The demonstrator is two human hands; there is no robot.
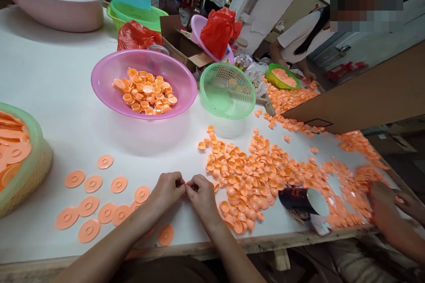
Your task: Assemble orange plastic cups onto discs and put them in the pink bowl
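Observation:
My left hand (170, 188) and my right hand (201, 196) meet above the white tabletop, thumbs and fingers pinched together. Between the fingertips a sliver of a small orange plastic piece (186, 182) shows; the fingers cover the rest, so its shape is hidden. To the left of my hands lie several flat orange discs (89, 206), each with a raised ring in the middle. Close on the right spreads a heap of small orange plastic cups (242, 177). One disc (165, 235) rests near the table edge, below my hands.
A pink basin (102, 75) holds assembled-looking orange pieces, beside a green basket (229, 108). At left stands a basket (44, 159) of discs. A dark paper cup (294, 199) lies on its side at right. A co-worker's hand (381, 196) and a cardboard panel (365, 88) are beyond.

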